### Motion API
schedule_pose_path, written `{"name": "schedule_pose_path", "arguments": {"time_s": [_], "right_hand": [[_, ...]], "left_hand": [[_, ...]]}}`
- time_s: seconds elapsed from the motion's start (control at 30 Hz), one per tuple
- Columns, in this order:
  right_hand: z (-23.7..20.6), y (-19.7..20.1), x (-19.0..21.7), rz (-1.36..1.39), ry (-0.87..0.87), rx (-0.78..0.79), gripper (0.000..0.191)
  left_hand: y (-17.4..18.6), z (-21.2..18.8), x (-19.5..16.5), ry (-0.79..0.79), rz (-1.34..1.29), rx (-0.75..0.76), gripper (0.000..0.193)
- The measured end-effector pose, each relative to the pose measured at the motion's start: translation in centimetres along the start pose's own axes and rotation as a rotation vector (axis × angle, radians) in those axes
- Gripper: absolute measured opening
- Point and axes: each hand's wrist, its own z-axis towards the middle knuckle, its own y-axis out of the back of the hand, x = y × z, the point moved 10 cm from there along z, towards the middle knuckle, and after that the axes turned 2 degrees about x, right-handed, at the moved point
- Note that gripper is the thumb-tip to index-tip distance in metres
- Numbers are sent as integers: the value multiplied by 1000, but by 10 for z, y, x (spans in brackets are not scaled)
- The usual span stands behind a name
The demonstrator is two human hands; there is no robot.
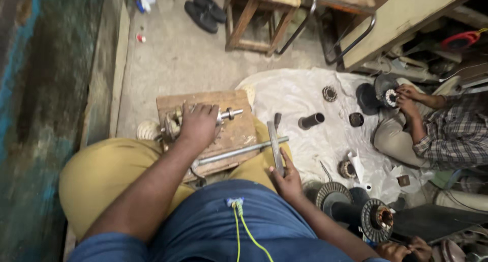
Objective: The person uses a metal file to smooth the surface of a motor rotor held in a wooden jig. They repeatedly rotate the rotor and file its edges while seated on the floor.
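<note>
Left hand (198,123) clamped over a metal shaft part (227,114) on a wood block (236,132) across the lap. A steel rod (244,151) lies on the block's near edge. Right hand (287,179) grips a flat file (275,146). Beyond, on white sheet (295,96): black tube (311,121), wound spool (375,219), a co-worker's hands (406,102).

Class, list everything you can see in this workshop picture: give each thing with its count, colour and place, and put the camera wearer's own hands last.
Wooden board: one, brown, on the wearer's lap.
Metal shaft assembly: one, silvery, on the board under the left hand.
Long steel rod: one, grey, across the board's near edge.
Flat metal file: one, grey, upright in the right hand.
Black cylinder: one, on the white plastic sheet.
Black sandals: two, floor at top.
Wooden stool: one, top centre.
Co-worker's hands: two, at a wound motor part, right.
Left hand: gripping the assembly.
Right hand: holding the file.
</note>
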Motion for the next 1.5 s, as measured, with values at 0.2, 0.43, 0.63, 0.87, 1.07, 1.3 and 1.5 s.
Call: {"name": "schedule_pose_path", "arguments": {"time_s": [0.2,0.43,0.63,0.87,1.07,1.3,1.5], "right_hand": [[5,4,-8,-191,66,2,76],[10,5,-32,-246,-62,10,76],[13,-3,-18,-183,74,76,72],[15,-2,-18,-224,9,64,74],[13,-1,-21,-277,-36,55,76],[13,-11,13,-383,243,108,69],[32,-16,28,-265,106,31,66]], "left_hand": [[-14,7,6,-24,7,143,63],[1,10,13,-11,-66,60,65],[-12,15,29,17,-62,247,58],[-32,14,26,-9,41,299,48],[-33,14,26,-28,49,250,49],[-30,15,25,-32,44,209,48],[-29,13,25,-24,7,188,47]]}}
